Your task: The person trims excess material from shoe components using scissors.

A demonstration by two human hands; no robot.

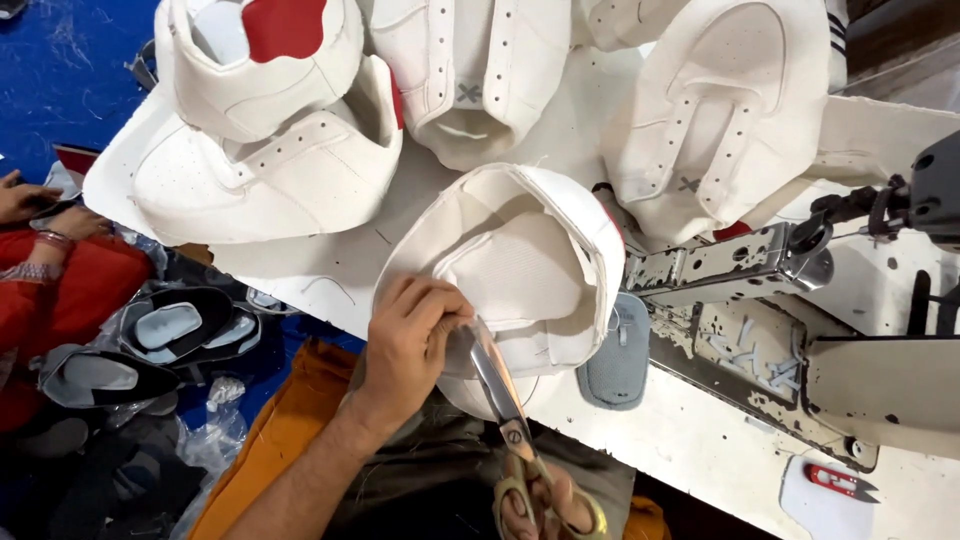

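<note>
Scissors point(505, 405) run up from the bottom edge, their yellowish loops filled by the fingers of the right hand point(545, 505), which are closed through the handles; how tight the grip is cannot be told at the frame's edge. The blades lie nearly together, tips pointing toward the left hand point(410, 335). That hand's fingers are curled and pinched on the near rim of a white shoe upper point(530, 255), seemingly to hold the edge taut where the blade tips meet it, just beside the fingertips.

Just right of the pinching fingers a grey padded piece point(618, 350) rests on the white work table point(700, 450), and past it stands the metal arm of a sewing machine point(740, 262). Near the right hand's far side, a small red thread snipper point(840, 482) lies on the table.

Beyond the fingers, more white uppers point(270, 170) are piled together. Well to the left, another person's hand point(25, 198) and dark shoe pieces point(180, 325) show.
</note>
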